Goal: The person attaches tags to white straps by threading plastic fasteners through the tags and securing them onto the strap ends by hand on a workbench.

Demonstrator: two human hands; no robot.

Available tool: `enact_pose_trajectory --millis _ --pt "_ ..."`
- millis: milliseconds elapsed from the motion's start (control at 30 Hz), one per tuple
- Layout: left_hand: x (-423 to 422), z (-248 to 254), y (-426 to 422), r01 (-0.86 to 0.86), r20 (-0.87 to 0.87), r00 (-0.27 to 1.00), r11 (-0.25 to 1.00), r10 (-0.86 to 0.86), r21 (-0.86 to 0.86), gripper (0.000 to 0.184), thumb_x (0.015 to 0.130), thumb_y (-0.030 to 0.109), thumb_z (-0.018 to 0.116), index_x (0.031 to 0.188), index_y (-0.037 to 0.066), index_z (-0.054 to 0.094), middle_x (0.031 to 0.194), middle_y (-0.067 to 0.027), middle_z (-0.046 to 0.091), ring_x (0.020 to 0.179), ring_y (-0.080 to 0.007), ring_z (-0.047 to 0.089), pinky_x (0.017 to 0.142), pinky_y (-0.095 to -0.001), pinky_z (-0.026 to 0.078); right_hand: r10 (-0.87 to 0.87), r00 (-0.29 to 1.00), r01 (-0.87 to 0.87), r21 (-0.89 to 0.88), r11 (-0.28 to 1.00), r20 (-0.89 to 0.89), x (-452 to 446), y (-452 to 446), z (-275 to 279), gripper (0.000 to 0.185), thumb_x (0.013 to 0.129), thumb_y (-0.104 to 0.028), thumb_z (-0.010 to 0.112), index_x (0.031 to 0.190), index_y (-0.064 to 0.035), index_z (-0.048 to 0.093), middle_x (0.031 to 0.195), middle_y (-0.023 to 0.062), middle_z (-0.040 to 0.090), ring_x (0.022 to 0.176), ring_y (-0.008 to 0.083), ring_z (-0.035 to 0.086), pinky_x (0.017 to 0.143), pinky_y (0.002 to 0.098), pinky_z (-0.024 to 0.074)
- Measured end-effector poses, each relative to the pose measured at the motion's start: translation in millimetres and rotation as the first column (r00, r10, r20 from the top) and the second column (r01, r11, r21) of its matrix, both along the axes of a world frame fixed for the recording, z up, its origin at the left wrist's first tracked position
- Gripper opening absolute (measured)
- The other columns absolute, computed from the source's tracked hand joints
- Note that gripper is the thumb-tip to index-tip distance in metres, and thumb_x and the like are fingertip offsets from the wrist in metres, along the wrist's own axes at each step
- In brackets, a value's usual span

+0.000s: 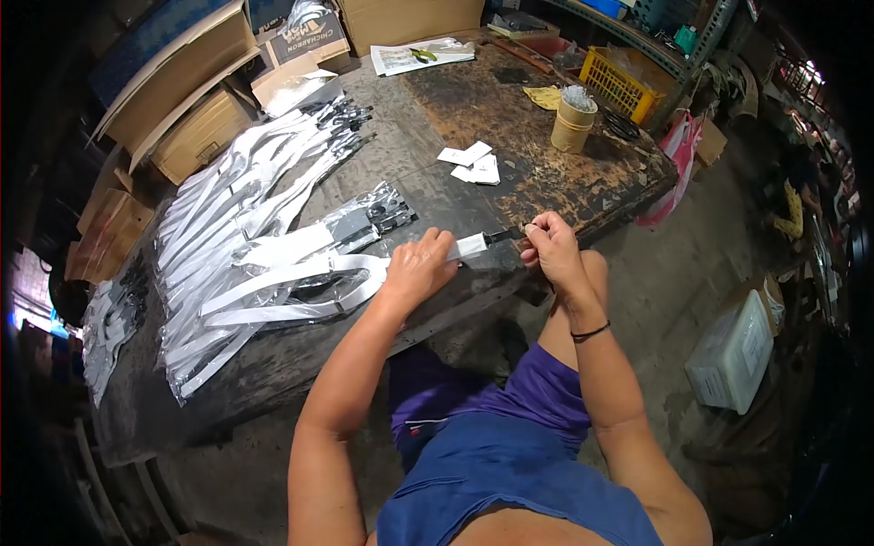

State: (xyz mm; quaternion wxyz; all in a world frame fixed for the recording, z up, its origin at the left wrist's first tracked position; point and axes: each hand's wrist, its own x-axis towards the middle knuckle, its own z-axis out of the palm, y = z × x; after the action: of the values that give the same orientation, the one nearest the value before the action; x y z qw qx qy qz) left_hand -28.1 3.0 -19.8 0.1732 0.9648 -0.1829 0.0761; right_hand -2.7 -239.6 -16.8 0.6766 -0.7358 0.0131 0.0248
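My left hand (421,267) is closed over a white strap (364,273) near the table's front edge, and the strap loops away to the left. A white tag (468,246) with a dark end pokes out to the right of its fingers. At the right my right hand (550,247) pinches at the tip of the dark end; what lies between its fingers is too small to make out. Many white straps in clear plastic (246,191) cover the left of the table. Several white cards (475,166) lie beyond my hands.
Farther back on the dark table (437,100) stand a tan cup (574,126) of small clear pieces and a yellow basket (621,84). Cardboard boxes (205,132) line the back left. A pink bag (675,168) hangs at the right edge. A plastic bin (731,355) sits on the floor.
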Motion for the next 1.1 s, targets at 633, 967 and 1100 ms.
enact_pose_trajectory --millis 633,967,1100 --pt "-6.5 -21.7 10.9 -0.037 -0.003 0.999 0.995 0.037 -0.09 0.03 0.083 0.027 0.069 0.101 0.007 0.055 0.099 -0.0131 0.061 0.085 -0.0402 0.063 0.069 -0.0488 0.051 0.128 0.984 -0.054 0.481 0.875 -0.123 -25.8 83.8 -35.9 0.021 0.093 -0.009 0.062 0.107 0.0034 0.053 0.094 0.0109 0.063 0.073 0.0156 0.066 0.063 0.0265 0.057" --pt "-27.6 27.6 10.9 0.067 0.04 0.998 0.788 -0.055 -0.613 0.038 0.092 -0.003 0.05 0.129 0.005 0.053 0.084 -0.0121 0.063 0.079 -0.0238 0.064 0.073 -0.0325 0.05 0.029 0.994 0.008 0.339 0.941 -0.103 -24.5 89.0 -40.8 0.022 0.09 -0.015 0.066 0.097 0.0035 0.059 0.078 0.0081 0.065 0.064 0.0133 0.064 0.057 0.0263 0.0555" --pt "-37.0 44.3 -5.5 0.029 -0.043 0.997 0.811 -0.067 -0.585 0.045 0.09 -0.002 0.053 0.134 0.006 0.047 0.082 -0.0112 0.064 0.075 -0.0246 0.064 0.071 -0.0334 0.05 0.007 0.998 0.016 0.344 0.939 -0.067 -22.0 90.8 -41.4 0.023 0.089 -0.016 0.067 0.098 0.0026 0.059 0.078 0.0081 0.065 0.063 0.0128 0.064 0.055 0.0261 0.055"
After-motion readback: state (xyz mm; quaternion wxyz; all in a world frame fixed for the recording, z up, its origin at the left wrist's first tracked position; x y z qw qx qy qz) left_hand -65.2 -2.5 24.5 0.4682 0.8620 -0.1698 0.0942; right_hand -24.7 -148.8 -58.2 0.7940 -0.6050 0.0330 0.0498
